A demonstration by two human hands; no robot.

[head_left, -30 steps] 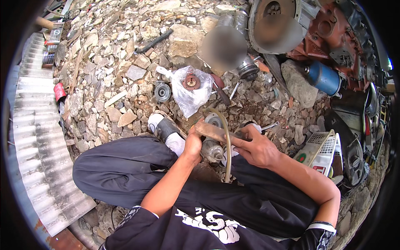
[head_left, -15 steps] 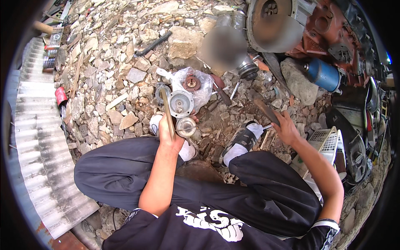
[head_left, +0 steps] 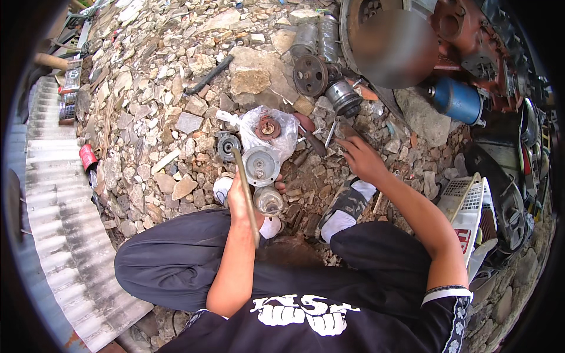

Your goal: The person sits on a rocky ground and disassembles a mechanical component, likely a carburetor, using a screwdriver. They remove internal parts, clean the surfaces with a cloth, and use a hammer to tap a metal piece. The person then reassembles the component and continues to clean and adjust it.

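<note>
My left hand (head_left: 238,203) is closed round a grey metal housing (head_left: 261,166), which has a round flange with bolt ears and a shiny cylindrical end toward me. A long brass-coloured bar (head_left: 249,200) lies along this hand and wrist; whether the fingers grip it is hidden. To the right, my right hand (head_left: 364,160) is closed on a brown, bar-shaped tool (head_left: 347,130) pointing away from me. Just beyond the housing, a rusty round part (head_left: 268,127) sits on a clear plastic bag (head_left: 285,138). Beside them lies a dark metal ring (head_left: 228,146).
Loose stones (head_left: 153,112) cover the ground. Farther off are a pulley wheel (head_left: 310,75) and a ribbed metal part (head_left: 344,97). A blue cylinder (head_left: 458,101) and red-brown engine casting (head_left: 471,41) stand at right, near a white crate (head_left: 465,209). Corrugated sheeting (head_left: 65,206) runs along the left.
My right hand has moved away from me and leftward with the brown tool. The brass-coloured bar has slid back toward my left forearm. The view has shifted slightly.
</note>
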